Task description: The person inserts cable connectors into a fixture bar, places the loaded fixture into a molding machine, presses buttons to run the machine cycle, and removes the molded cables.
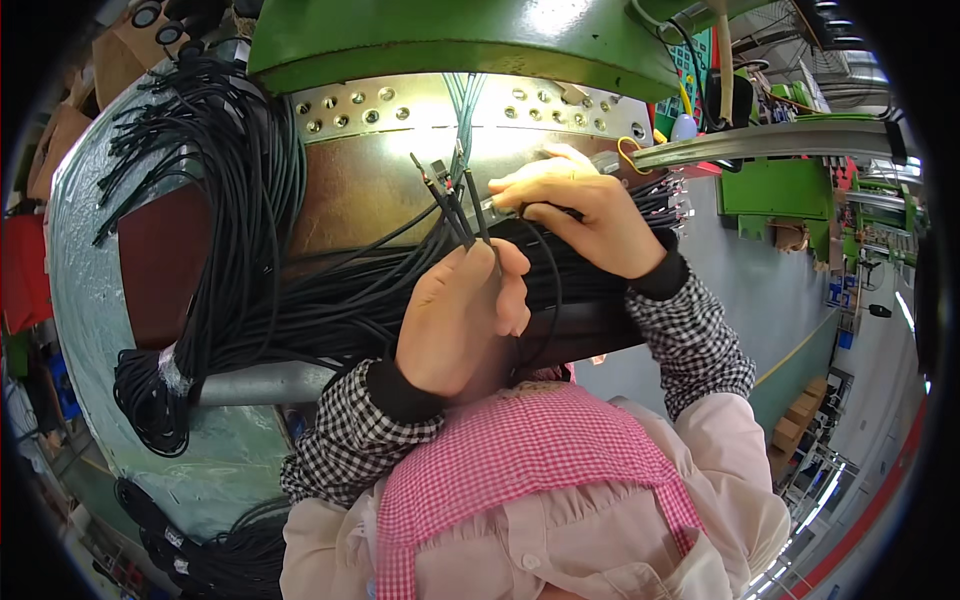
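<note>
Few black cables (455,200) pinched upright in left hand (462,320), right hand (580,210) just above gripping a clear-handled tool (600,162) at their tips; large cable bundle (250,230) beside both, seemingly unprocessed.

A brown desk (340,200) with a perforated metal strip (400,105) along its far edge carries a thick bundle of black cables (300,290), which drapes over its left side and spreads across its middle.
</note>
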Demonstrator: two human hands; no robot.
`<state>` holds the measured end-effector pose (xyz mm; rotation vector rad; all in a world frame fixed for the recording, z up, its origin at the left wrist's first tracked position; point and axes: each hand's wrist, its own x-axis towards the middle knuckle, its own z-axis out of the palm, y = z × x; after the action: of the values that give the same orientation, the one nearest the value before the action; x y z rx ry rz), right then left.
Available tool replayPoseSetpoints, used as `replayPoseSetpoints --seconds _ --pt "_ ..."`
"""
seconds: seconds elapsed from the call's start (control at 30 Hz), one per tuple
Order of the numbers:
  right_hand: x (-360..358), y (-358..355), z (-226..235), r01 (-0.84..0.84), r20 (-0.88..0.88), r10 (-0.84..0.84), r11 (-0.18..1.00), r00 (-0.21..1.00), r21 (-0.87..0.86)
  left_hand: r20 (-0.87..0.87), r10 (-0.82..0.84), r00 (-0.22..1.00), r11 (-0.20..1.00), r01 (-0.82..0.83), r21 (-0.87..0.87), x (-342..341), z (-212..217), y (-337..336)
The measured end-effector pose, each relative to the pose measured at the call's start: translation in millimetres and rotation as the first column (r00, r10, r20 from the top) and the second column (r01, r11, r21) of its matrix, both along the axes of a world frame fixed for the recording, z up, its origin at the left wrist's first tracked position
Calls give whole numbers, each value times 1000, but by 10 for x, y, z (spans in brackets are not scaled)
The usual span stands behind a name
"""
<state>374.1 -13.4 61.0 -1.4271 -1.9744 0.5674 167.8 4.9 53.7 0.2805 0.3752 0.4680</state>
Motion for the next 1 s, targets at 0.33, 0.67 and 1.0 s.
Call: replayPoseSetpoints --seconds 0.33,0.67,1.0 --pt "-179 35 -45 127 220 -291 824 931 552 -23 -210 977 978 209 -24 24 108 -26" --pt "46 -69 -3 151 149 -168 982 974 117 -346 -97 933 933 207 296 -78 70 -37" --pt "-180 -117 -107 181 287 -296 912 911 367 -227 -31 973 994 55 100 -19 78 -20"
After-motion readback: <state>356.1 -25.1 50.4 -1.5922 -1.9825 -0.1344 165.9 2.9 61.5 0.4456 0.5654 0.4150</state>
